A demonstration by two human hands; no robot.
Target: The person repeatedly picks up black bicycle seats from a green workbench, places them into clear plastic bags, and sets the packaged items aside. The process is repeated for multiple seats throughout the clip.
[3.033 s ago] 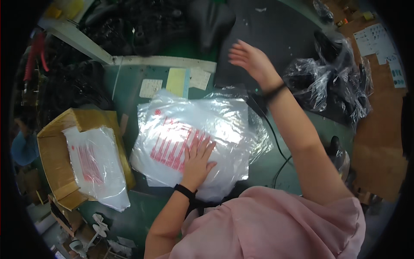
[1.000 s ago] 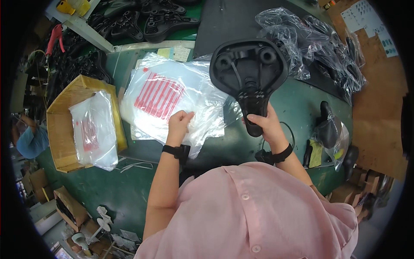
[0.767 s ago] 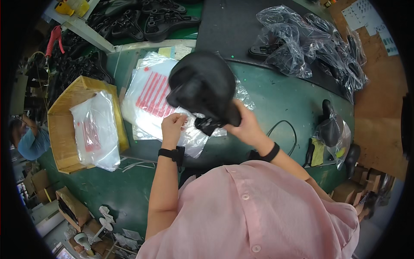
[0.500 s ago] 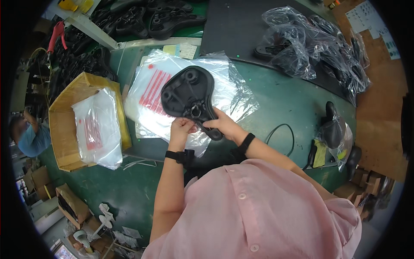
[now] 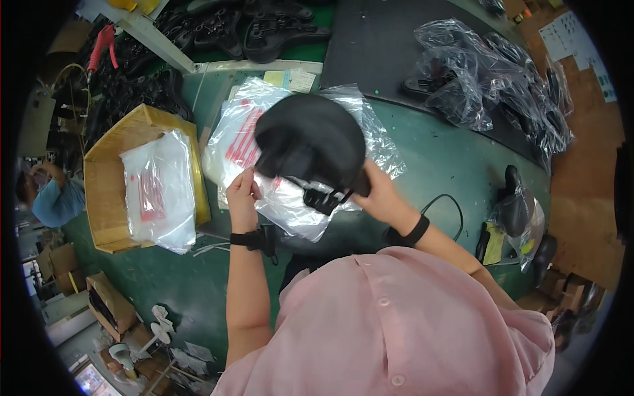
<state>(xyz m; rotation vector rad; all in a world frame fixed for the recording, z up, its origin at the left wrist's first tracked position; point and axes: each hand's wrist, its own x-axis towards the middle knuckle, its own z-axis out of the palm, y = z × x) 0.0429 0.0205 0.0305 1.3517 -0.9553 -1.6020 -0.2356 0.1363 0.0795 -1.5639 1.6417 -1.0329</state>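
Note:
A black bicycle saddle [image 5: 310, 135], slightly blurred, is held tilted above a stack of clear plastic bags [image 5: 231, 142] with red printing. My right hand [image 5: 383, 195] grips the saddle near its narrow end, thumb and fingers around the edge. Dark fittings and the hollow underside show along its near side. Just below the saddle's left edge is my left hand [image 5: 243, 195], fingers drawn together in a pinch. What lies between those fingertips, if anything, is too small to make out.
A yellow-brown carton [image 5: 105, 198] holding more plastic bags [image 5: 158, 191] stands at left. Uncovered black saddles [image 5: 277, 36] are piled at the far left, bagged ones [image 5: 489, 79] at the far right. A bagged saddle [image 5: 518, 211] and a thin black cable [image 5: 449, 198] lie to the right.
The saddle has turned over from showing its underside toward showing its smooth top. My left hand has come away to the left; my right hand has shifted right, still gripping the saddle.

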